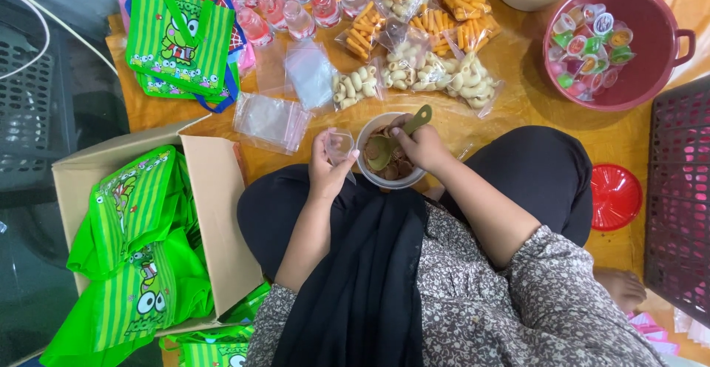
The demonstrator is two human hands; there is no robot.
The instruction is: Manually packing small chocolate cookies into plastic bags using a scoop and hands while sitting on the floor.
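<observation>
My right hand [418,145] grips an olive-green spoon [392,139], its bowl down in a round tub [366,169] of brown snack pieces. My left hand [325,166] holds a small clear plastic bag [340,145] open right beside the tub's left rim. The tub rests on the orange mat between my knees, which are covered in black cloth.
Filled bags of orange sticks [436,19] and pale puffs [414,75], small bottles [285,1] and empty clear bags [272,119] lie ahead. A maroon basin [651,78] of jelly cups and a red lid [615,197] sit right. A cardboard box [218,211] of green bags stands left.
</observation>
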